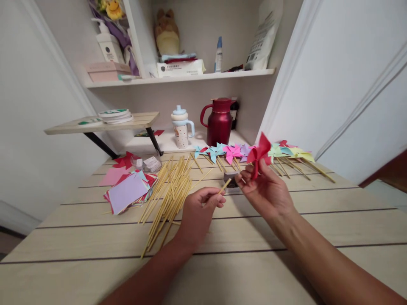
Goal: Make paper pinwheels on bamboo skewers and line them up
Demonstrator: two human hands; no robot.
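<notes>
Left hand [199,208] around tan stick [225,186]

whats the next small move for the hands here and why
Probably bring the stick in the left hand up to the red pinwheel in the right hand: the two are held apart, the stick's visible end is bare, and several pinwheels lying behind have sticks.

We are in what looks like a home, and everyday things tell us so: white shelves [216,76] hold a plush toy [167,36], a pump bottle [110,48], a spray [218,58] and a pink box [108,73], while a jug [220,123] and a cup [182,133] stand below, behind our table [343,216].
</notes>
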